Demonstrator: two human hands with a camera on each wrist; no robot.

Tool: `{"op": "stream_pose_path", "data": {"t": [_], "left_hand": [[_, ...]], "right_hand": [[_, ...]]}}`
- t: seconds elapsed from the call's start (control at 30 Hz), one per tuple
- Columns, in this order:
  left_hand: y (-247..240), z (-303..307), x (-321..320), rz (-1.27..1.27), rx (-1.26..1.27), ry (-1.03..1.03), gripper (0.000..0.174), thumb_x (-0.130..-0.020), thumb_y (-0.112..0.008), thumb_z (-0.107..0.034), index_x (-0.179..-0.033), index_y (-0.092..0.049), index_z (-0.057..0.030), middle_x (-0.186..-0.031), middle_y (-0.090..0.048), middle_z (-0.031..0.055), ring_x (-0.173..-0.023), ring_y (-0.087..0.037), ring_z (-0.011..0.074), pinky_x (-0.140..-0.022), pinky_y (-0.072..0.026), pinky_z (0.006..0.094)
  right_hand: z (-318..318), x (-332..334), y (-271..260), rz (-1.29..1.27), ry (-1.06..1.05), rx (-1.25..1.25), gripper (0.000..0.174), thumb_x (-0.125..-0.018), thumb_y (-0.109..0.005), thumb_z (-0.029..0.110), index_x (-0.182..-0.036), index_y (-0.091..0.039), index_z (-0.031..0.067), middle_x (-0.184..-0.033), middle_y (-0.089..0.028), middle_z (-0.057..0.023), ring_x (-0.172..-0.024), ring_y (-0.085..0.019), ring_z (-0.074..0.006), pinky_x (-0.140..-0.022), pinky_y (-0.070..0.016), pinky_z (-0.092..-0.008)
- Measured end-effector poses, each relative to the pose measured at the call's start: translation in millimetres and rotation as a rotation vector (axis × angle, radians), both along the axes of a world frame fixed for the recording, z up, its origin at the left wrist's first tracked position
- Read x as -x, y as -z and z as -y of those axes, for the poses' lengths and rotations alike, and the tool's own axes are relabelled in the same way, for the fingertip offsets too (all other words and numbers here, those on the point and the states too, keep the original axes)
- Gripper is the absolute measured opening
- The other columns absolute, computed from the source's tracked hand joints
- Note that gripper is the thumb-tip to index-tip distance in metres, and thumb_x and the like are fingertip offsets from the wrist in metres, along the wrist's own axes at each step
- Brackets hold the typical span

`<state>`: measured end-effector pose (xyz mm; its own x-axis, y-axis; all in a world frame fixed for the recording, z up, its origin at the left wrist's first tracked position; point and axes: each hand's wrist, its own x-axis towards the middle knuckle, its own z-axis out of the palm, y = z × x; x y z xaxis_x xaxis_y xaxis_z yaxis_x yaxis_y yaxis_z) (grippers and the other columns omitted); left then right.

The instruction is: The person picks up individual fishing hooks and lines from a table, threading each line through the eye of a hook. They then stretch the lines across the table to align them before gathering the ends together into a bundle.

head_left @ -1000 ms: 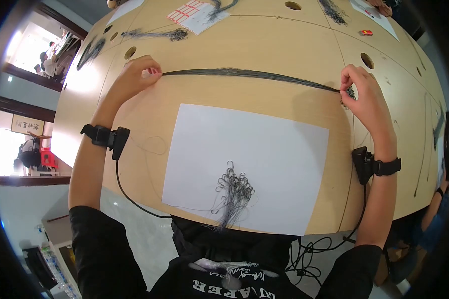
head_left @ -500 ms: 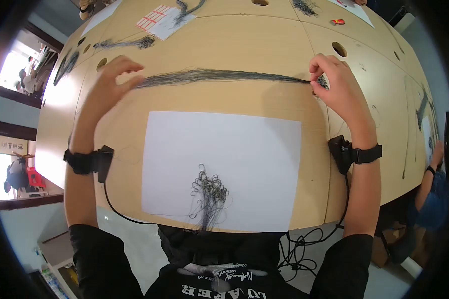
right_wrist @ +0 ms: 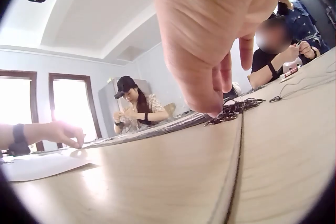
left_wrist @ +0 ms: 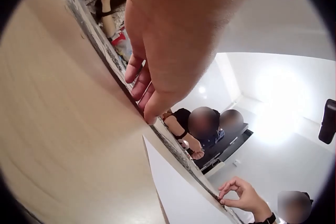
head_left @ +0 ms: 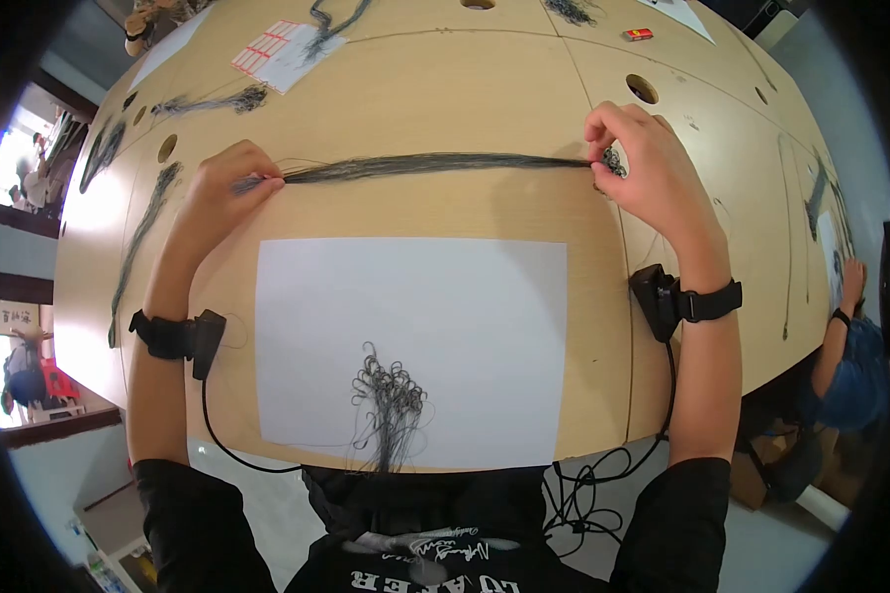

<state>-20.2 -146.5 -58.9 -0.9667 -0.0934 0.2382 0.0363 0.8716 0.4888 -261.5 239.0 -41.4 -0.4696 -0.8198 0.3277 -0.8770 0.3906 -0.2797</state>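
We see a long, thin bundle of dark grey, hair-fine strands (head_left: 415,165) drawn nearly straight across the upper middle of the head view, above a pale wood-grained table (head_left: 445,94); the person's left hand (head_left: 218,195), left of centre, pinches its left end between thumb and fingers, with loose strand ends showing against the palm; the right hand (head_left: 653,176), in the upper right, pinches its other end between thumb and forefinger, beside a tight cluster of small, dark, curved hooks (head_left: 611,162) (we see these best in the right wrist view, where they rest on the tabletop just beyond the fingertips).

Below the bundle, in the middle of the frame, we find a blank white rectangular paper sheet (head_left: 475,336); a second cluster of dark hooks with trailing threads (head_left: 390,390) lies on its lower part, hooks towards the top; at the upper left we make out a white label sheet with red grid lines (head_left: 269,49), and at the upper right a small red box (head_left: 639,35); another grey strand bundle (head_left: 146,242) stretches down the left side, near the left forearm.
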Motion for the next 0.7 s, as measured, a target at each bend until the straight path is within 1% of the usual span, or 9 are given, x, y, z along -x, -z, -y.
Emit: {"op": "stream_pose_path", "data": {"t": [0.1,0.3,0.4,0.5,0.6,0.7], "left_hand": [[2,4,-3,0.034,-0.046,-0.021,0.01,-0.088,-0.073,-0.002,-0.089,-0.064,0.0038,-0.088,-0.062,0.0078,-0.085,-0.061,0.0197,-0.078,-0.0481,0.031],[-3,6,-8,0.075,-0.063,-0.039,0.009,-0.088,-0.072,-0.002,-0.089,-0.065,0.0032,-0.087,-0.063,0.0065,-0.084,-0.061,0.017,-0.074,-0.0466,0.0296],[-6,6,-10,0.07,-0.034,-0.032,0.009,-0.088,-0.072,-0.002,-0.088,-0.065,0.0036,-0.087,-0.064,0.0062,-0.084,-0.061,0.0165,-0.073,-0.0467,0.0295],[-7,9,-12,0.084,-0.017,-0.053,0.007,-0.088,-0.072,-0.002,-0.089,-0.067,0.0034,-0.087,-0.065,0.0067,-0.082,-0.063,0.0163,-0.077,-0.0505,0.029],[-9,8,-14,0.099,-0.025,-0.099,0.008,-0.088,-0.072,-0.003,-0.089,-0.067,0.0032,-0.087,-0.065,0.0064,-0.082,-0.063,0.0159,-0.077,-0.0506,0.0288],[-6,12,-16,0.085,-0.04,-0.081,0.008,-0.088,-0.072,-0.003,-0.089,-0.067,0.0031,-0.087,-0.065,0.006,-0.082,-0.064,0.0155,-0.077,-0.0507,0.0285]], "right_hand": [[0,0,-1,0.053,0.015,-0.01,0.027,-0.077,-0.068,-0.002,-0.096,-0.053,0.0083,-0.079,-0.068,-0.002,-0.083,-0.064,-0.0234,-0.085,-0.0489,-0.0381],[-1,0,0,-0.02,0.012,-0.027,0.026,-0.077,-0.066,-0.002,-0.096,-0.053,0.009,-0.077,-0.066,-0.0007,-0.083,-0.064,-0.0225,-0.087,-0.0471,-0.0381],[-1,0,0,-0.016,0.016,-0.016,0.026,-0.077,-0.066,-0.003,-0.096,-0.053,0.009,-0.076,-0.065,-0.0004,-0.082,-0.063,-0.0226,-0.088,-0.0465,-0.0376],[-2,0,1,-0.041,0.019,-0.007,0.027,-0.076,-0.066,-0.003,-0.096,-0.052,0.0087,-0.076,-0.065,-0.001,-0.081,-0.063,-0.0233,-0.088,-0.0469,-0.0384],[-3,1,0,-0.011,0.011,-0.018,0.028,-0.075,-0.066,-0.003,-0.096,-0.052,0.0083,-0.075,-0.065,-0.0017,-0.082,-0.063,-0.0239,-0.088,-0.0473,-0.039],[-3,0,0,-0.028,0.019,-0.019,0.028,-0.074,-0.066,-0.003,-0.096,-0.052,0.008,-0.075,-0.065,-0.0022,-0.082,-0.063,-0.0244,-0.086,-0.0482,-0.0392]]}}
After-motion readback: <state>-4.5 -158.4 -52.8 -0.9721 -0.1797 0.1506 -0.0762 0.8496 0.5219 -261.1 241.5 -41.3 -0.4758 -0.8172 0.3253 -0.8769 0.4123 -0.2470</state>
